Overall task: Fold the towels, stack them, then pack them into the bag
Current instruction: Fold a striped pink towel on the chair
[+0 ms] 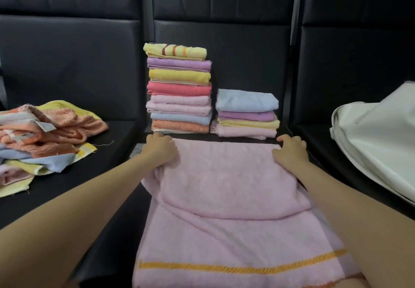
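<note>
Pink towel (224, 186) lies folded over on the black seat (107, 164), centre. White bag (381, 134) rests right. Unfolded pile (45, 139) sits left. Two folded stacks (179, 89) stand behind. Left hand (160, 148) and right hand (290, 150) each grip a far corner

Black padded seats (116, 152) in a row, shiny and smooth. Tall black seat backs (67, 63) behind, split by straight stitched lines. Thin silvery gaps (293, 29) between the backs, one to the left of the middle and one to the right. Soft creases high on the left back. Light glinting off the flat seat on the left side.
</note>
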The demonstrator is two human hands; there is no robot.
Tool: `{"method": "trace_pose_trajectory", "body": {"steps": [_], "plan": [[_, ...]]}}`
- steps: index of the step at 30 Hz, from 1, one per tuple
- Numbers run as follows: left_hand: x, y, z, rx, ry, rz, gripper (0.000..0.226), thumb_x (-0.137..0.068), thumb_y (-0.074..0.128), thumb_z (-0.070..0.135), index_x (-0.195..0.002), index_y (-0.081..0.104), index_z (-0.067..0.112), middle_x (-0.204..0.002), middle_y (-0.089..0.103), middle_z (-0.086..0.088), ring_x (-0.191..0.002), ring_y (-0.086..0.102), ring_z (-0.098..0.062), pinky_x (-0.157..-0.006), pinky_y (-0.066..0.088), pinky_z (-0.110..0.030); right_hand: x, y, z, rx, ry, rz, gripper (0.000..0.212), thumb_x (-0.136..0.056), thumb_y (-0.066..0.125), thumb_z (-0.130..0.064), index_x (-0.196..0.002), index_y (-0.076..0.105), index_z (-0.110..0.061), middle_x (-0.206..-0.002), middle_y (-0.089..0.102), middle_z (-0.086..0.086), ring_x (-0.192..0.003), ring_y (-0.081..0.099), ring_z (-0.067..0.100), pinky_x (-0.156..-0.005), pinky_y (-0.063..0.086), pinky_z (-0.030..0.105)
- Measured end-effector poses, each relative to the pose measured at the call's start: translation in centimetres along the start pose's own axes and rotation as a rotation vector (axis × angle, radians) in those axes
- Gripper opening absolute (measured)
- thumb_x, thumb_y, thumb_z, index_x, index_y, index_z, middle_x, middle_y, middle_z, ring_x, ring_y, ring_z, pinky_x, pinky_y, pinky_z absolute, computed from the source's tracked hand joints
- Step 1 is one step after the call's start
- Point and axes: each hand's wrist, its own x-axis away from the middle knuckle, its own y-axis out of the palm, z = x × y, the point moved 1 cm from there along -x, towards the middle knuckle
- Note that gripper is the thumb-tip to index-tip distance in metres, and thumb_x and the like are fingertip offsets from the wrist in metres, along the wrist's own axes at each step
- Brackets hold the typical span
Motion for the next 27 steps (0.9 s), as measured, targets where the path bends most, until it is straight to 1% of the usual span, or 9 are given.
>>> {"method": "trace_pose_trajectory", "body": {"steps": [1, 5, 9, 13, 20, 22, 24, 26, 27], "plan": [[0.3, 0.0, -0.1, 0.050, 0.012, 0.036, 0.027, -0.099, 0.038, 0.029, -0.107, 0.058, 0.012, -0.126, 0.052, -0.011, -0.120, 0.041, -0.030, -0.100, 0.034, -0.041, 0.0, -0.3, 0.2, -0.020, -0.005, 0.008, 0.049, -0.091, 0.054, -0.020, -0.139, 0.045, -0.015, -0.139, 0.038, 0.018, -0.130, 0.033, 0.035, -0.098, 0.039, 0.041], [3.0, -1.4, 0.3, 0.241, 0.010, 0.101, 0.041, -0.099, 0.045, 0.026, -0.138, 0.051, 0.016, -0.144, 0.041, -0.013, -0.133, 0.032, -0.033, -0.106, 0.033, -0.043, 0.9, -1.2, 0.6, -0.013, -0.019, 0.028, 0.048, -0.092, 0.055, -0.020, -0.139, 0.046, -0.014, -0.139, 0.040, 0.018, -0.129, 0.036, 0.035, -0.098, 0.040, 0.041], [6.7, -3.6, 3.0, 0.419, 0.152, 0.213, 0.032, -0.098, 0.050, 0.019, -0.127, 0.061, 0.016, -0.135, 0.051, -0.010, -0.123, 0.045, -0.025, -0.100, 0.037, -0.033, 2.4, -2.0, 0.1, -0.040, -0.115, 0.053, 0.041, -0.092, 0.056, -0.020, -0.133, 0.051, -0.015, -0.133, 0.046, 0.014, -0.125, 0.040, 0.031, -0.093, 0.042, 0.040], [10.8, -4.6, 6.1, 0.466, 0.364, 0.202, 0.025, -0.096, 0.051, 0.018, -0.116, 0.066, 0.020, -0.121, 0.057, -0.003, -0.115, 0.049, -0.019, -0.089, 0.035, -0.026, 5.0, -2.6, -1.4, -0.109, -0.286, 0.027, 0.028, -0.092, 0.057, -0.020, -0.119, 0.063, -0.017, -0.115, 0.052, 0.002, -0.115, 0.049, 0.024, -0.087, 0.044, 0.033], [18.2, -5.6, 9.5, 0.308, 0.640, 0.026, 0.015, -0.094, 0.055, 0.031, -0.100, 0.068, 0.027, -0.103, 0.057, 0.005, -0.093, 0.055, -0.010, -0.083, 0.046, -0.029, 12.0, -5.7, -3.7, -0.336, -0.473, -0.216, 0.016, -0.093, 0.059, -0.019, -0.095, 0.074, -0.016, -0.096, 0.070, -0.007, -0.091, 0.062, 0.012, -0.084, 0.050, 0.030], [19.8, -6.0, 9.8, 0.258, 0.678, -0.008, 0.016, -0.093, 0.056, 0.038, -0.086, 0.063, 0.026, -0.090, 0.057, 0.010, -0.078, 0.054, -0.005, -0.077, 0.046, -0.031, 13.8, -6.7, -3.4, -0.324, -0.490, -0.290, 0.016, -0.093, 0.059, -0.020, -0.088, 0.074, -0.016, -0.084, 0.070, -0.005, -0.077, 0.063, 0.008, -0.075, 0.053, 0.032], [21.0, -5.9, 9.8, 0.155, 0.688, -0.062, 0.028, -0.091, 0.056, 0.049, -0.076, 0.056, 0.025, -0.078, 0.057, 0.010, -0.069, 0.051, -0.005, -0.071, 0.045, -0.031, 15.5, -7.7, -2.6, -0.275, -0.509, -0.391, 0.018, -0.093, 0.061, -0.024, -0.085, 0.072, -0.013, -0.075, 0.068, -0.004, -0.065, 0.059, 0.004, -0.063, 0.049, 0.023], [21.9, -5.2, 9.3, 0.013, 0.683, -0.150, 0.035, -0.084, 0.059, 0.061, -0.080, 0.057, 0.026, -0.081, 0.058, 0.011, -0.076, 0.053, -0.008, -0.072, 0.047, -0.032, 16.9, -8.2, -1.4, -0.197, -0.538, -0.535, 0.017, -0.089, 0.068, -0.032, -0.088, 0.071, -0.015, -0.080, 0.069, -0.004, -0.070, 0.060, 0.003, -0.066, 0.049, 0.017], [22.2, -4.7, 8.8, -0.076, 0.690, -0.199, 0.038, -0.080, 0.061, 0.063, -0.090, 0.058, 0.027, -0.088, 0.056, 0.013, -0.084, 0.052, -0.010, -0.075, 0.047, -0.032, 17.4, -8.2, -0.6, -0.108, -0.560, -0.600, 0.021, -0.085, 0.071, -0.038, -0.094, 0.069, -0.019, -0.090, 0.069, -0.006, -0.081, 0.061, 0.003, -0.075, 0.050, 0.018]]}}
